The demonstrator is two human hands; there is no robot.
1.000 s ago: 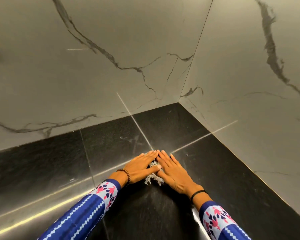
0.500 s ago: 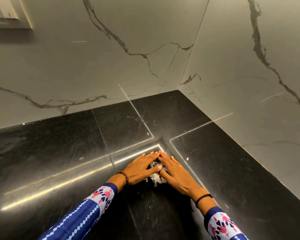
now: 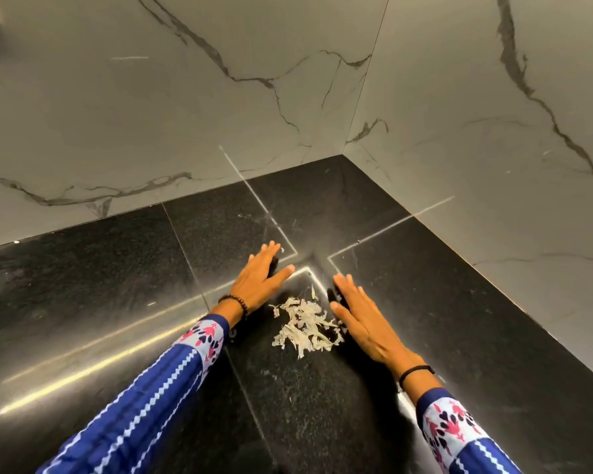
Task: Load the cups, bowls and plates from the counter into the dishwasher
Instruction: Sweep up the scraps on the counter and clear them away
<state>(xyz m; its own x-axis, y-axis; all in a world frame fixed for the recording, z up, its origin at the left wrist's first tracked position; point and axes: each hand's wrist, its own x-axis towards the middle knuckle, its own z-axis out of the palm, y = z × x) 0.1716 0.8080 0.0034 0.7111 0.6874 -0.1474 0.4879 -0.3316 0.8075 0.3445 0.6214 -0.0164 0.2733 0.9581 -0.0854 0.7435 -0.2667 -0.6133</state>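
**Hands flat on black surface, scrap pile between them**

Sleeves nearest the camera: left sleeve (image 3: 144, 412) and right sleeve (image 3: 459, 436), blue cloth with white zigzag stripes. Cuffs are white with a pink and dark print.

Wrists: brown bead bracelet (image 3: 237, 304) on the left, thin black band (image 3: 415, 371) on the right.

Left hand (image 3: 261, 282): palm down on the surface (image 3: 100, 285), fingers straight, thumb spread toward the right. It grips nothing.

Right hand (image 3: 360, 319): also flat, fingers straight and together, nothing held.

Scrap pile (image 3: 305, 328): lies between the hands. Pale, thin, dry-looking flakes and strips in a loose, irregular heap. Its right edge is just beside the right hand; can't tell if they touch. The left hand is clear of it. One stray flake (image 3: 281, 249) lies by the left fingertips.

Surface: black speckled stone, polished. Slabs meet at thin straight seams. The gloss throws bright, narrow light streaks (image 3: 100, 364) across the left part and along the seams ahead of the hands. Faint smears and specks show near the pile.

Far end: the surface runs into a corner. Left wall (image 3: 151, 114) and right wall (image 3: 493, 131) are large pale grey marble-look panels with dark branching veins. They are smooth and meet at a straight vertical joint.

Cups, bowls, plates, dishwasher: can't tell where they are from this view.
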